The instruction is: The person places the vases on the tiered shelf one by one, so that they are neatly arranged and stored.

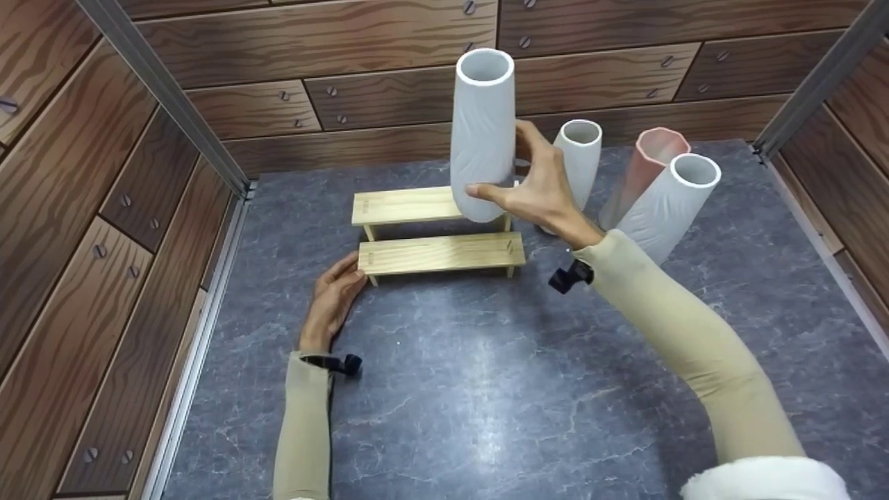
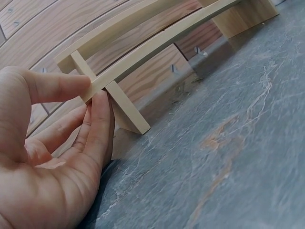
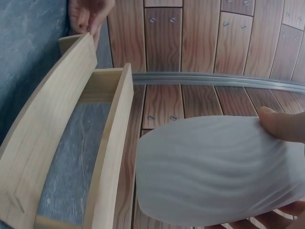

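With my right hand (image 1: 545,187) I hold a white vase (image 1: 484,132) about upright in the air, the thumb and fingers curled around its lower part. The vase is at the left of this hand, near the back board of the stand (image 1: 441,253). My left hand (image 1: 335,292) pinches the near left corner of the stand. To the right of my right hand stand a second vase (image 1: 582,167), a pink vase (image 1: 639,173) and, nearer to my forearm, a third vase (image 1: 670,208).

Marks (image 1: 375,206) on the wooden stand (image 1: 441,253) seem unreadable.
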The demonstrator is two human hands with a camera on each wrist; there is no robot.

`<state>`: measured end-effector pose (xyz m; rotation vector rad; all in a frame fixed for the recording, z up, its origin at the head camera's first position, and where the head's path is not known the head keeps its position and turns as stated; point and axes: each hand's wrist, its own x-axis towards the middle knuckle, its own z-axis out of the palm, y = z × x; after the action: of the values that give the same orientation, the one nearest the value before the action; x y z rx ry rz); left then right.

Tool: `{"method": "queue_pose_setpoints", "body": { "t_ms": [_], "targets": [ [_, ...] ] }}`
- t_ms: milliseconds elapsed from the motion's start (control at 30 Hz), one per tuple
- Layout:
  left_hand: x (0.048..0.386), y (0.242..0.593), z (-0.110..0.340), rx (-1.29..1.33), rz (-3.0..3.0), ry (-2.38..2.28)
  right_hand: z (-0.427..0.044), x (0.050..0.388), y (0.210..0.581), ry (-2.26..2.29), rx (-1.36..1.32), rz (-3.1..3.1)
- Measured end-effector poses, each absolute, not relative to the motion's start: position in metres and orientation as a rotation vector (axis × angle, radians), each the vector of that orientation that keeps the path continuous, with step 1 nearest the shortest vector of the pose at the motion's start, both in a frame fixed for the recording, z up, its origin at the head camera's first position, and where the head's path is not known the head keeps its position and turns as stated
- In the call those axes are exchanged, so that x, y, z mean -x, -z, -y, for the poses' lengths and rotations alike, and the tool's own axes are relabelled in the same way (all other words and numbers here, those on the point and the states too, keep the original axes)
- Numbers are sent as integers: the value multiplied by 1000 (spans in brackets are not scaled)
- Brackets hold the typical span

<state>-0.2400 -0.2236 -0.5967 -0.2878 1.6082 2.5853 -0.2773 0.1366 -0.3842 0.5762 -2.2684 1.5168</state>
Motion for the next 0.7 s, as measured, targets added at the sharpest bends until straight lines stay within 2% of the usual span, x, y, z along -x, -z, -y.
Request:
{"method": "queue_pose_setpoints", "body": {
  "t_ms": [167,700],
  "targets": [
    [239,596,224,291,-1601,-2584,-126,294,392,-1491,-598,2267],
    [239,596,224,268,-1615,-2582,-96,318,395,-1538,-593,2311]
  ]
}}
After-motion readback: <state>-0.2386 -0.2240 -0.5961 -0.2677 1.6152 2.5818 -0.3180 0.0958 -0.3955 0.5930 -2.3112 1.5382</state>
